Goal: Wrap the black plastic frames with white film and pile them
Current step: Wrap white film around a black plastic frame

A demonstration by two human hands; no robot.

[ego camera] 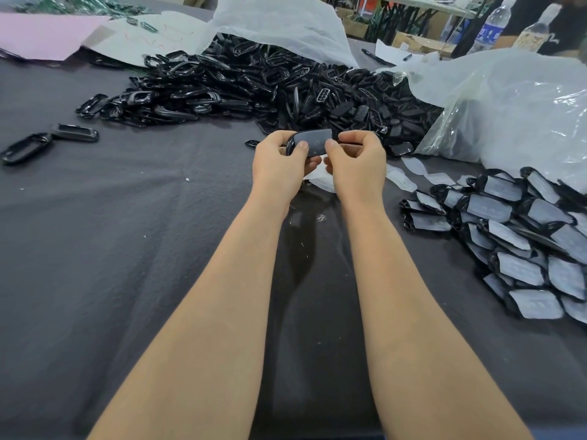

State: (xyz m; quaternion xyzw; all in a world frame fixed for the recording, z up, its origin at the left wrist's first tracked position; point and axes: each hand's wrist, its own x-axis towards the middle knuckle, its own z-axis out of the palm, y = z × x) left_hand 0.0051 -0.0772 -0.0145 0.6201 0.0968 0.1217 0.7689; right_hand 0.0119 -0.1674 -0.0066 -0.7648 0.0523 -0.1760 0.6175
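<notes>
Above the grey table cloth [127,249], the left hand [279,163] and right hand [354,163] both pinch one black frame [309,141] with curled fingers, between the unwrapped heap [254,87] and the wrapped pile [514,242].

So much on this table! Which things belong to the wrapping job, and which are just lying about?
Job: black frame held in the left hand and right hand; heap of bare frames; loose white film pieces; pile of wrapped frames.
Lying about: two water bottles; pink sheet; black pen.
</notes>
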